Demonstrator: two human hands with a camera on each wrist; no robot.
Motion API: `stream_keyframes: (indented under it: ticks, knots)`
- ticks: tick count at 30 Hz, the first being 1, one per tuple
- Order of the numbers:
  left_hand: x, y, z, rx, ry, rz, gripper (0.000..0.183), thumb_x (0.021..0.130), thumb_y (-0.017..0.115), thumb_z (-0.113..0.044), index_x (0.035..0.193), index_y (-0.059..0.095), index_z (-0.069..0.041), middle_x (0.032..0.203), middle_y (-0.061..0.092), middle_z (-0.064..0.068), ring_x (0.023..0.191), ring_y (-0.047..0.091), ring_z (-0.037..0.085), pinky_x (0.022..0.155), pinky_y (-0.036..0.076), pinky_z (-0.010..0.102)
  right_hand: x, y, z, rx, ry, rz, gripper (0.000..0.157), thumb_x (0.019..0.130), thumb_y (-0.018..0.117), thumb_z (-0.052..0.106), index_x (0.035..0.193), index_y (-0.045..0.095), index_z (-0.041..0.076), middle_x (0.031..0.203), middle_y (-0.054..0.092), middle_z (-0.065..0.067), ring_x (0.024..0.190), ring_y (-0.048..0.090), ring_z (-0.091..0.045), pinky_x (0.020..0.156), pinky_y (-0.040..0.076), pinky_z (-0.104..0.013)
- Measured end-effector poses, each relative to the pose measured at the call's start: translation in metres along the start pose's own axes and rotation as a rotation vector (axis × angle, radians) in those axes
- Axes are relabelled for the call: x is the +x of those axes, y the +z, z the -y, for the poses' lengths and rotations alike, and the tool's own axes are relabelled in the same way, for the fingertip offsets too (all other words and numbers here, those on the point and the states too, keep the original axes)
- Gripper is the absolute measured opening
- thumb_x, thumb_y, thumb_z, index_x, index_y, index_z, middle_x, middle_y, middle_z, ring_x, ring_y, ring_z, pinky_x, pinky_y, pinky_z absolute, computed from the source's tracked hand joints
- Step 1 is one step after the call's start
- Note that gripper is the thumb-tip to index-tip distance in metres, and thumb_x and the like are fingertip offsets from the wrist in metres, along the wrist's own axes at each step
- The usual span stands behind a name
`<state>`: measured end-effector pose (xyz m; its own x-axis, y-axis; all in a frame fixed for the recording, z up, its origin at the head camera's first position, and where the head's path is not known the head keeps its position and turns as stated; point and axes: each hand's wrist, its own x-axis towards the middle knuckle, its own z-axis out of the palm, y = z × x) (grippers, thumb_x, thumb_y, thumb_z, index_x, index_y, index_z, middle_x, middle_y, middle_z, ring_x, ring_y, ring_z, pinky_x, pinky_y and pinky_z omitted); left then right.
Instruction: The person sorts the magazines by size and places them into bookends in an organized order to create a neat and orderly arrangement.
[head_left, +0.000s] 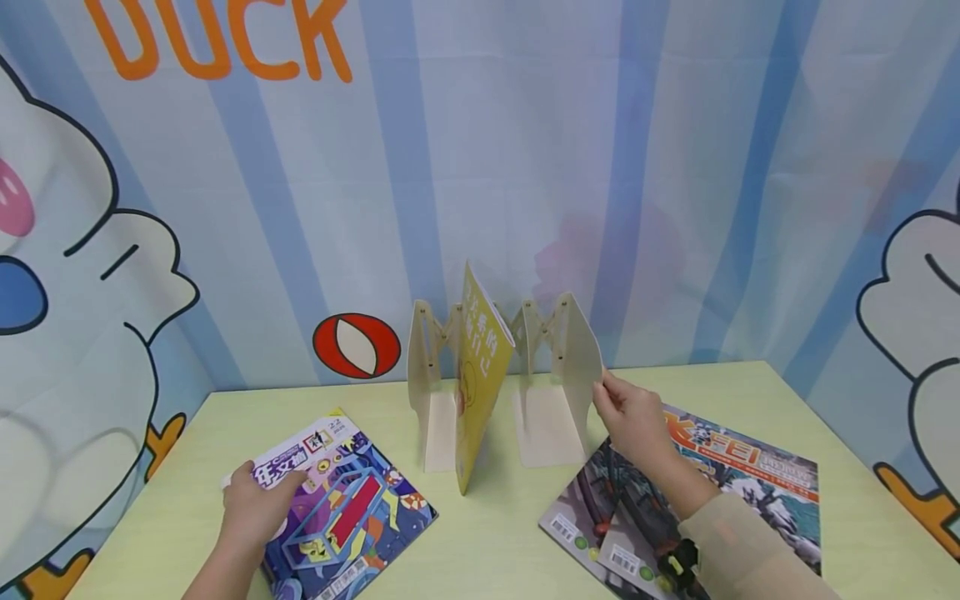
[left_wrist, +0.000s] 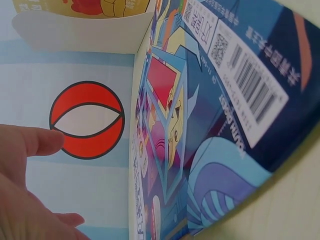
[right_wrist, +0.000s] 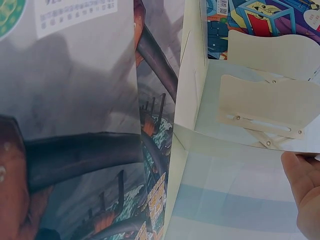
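Observation:
A cream expandable book rack [head_left: 551, 429] stands at the table's back, its upright panels joined by folding crossbars. My right hand [head_left: 639, 421] pinches the front edge of its rightmost panel between thumb and fingers. Upright in the rack, a thin yellow book [head_left: 482, 375] leans a little and juts toward me. Over the left edge of a colourful blue-purple magazine [head_left: 352, 521] is my left hand [head_left: 255, 510]. The left wrist view has that hand's fingers [left_wrist: 47, 141] spread apart, with nothing between them, beside the magazine's cover.
Two overlapping magazines [head_left: 765, 475] with dark machine pictures lie at the right, under my right forearm. The pale yellow-green table [head_left: 495, 542] ends at a cartoon-printed blue curtain [head_left: 510, 167] just behind the rack.

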<state>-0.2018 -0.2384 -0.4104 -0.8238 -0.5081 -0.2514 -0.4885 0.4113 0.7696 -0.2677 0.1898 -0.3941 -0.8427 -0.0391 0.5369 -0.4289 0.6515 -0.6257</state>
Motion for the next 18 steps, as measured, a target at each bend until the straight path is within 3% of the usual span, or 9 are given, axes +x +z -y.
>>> stream_keyframes:
  ticks: [5,12,18]
  knots:
    - [0.001,-0.002,0.003,-0.05,0.007,0.032,0.096,0.089,0.055,-0.037,0.147,-0.008,0.007,0.138,0.021,0.039,0.113,0.037,0.046,0.103,0.038,0.06,0.0,0.0,-0.001,0.004,0.004,0.006,0.035,0.095,0.054,0.01,0.127,0.056,-0.004,0.102,0.068,-0.027,0.056,0.062,-0.023,0.036,0.036,-0.022]
    - [0.002,-0.004,0.007,-0.077,0.006,0.045,0.095,0.09,0.054,-0.035,0.146,-0.009,0.008,0.136,0.022,0.041,0.111,0.04,0.046,0.1,0.041,0.059,0.0,0.001,-0.001,0.01,0.005,0.004,0.035,0.095,0.055,0.009,0.127,0.056,-0.004,0.102,0.068,-0.026,0.071,0.069,-0.031,0.038,0.038,-0.021]
    - [0.004,-0.006,0.011,-0.093,-0.02,0.054,0.097,0.09,0.055,-0.035,0.146,-0.011,0.008,0.135,0.021,0.043,0.112,0.037,0.048,0.102,0.038,0.06,0.0,0.001,-0.001,0.013,-0.001,0.004,0.036,0.095,0.054,0.009,0.128,0.055,-0.004,0.102,0.068,-0.027,0.06,0.064,-0.024,0.036,0.037,-0.021]
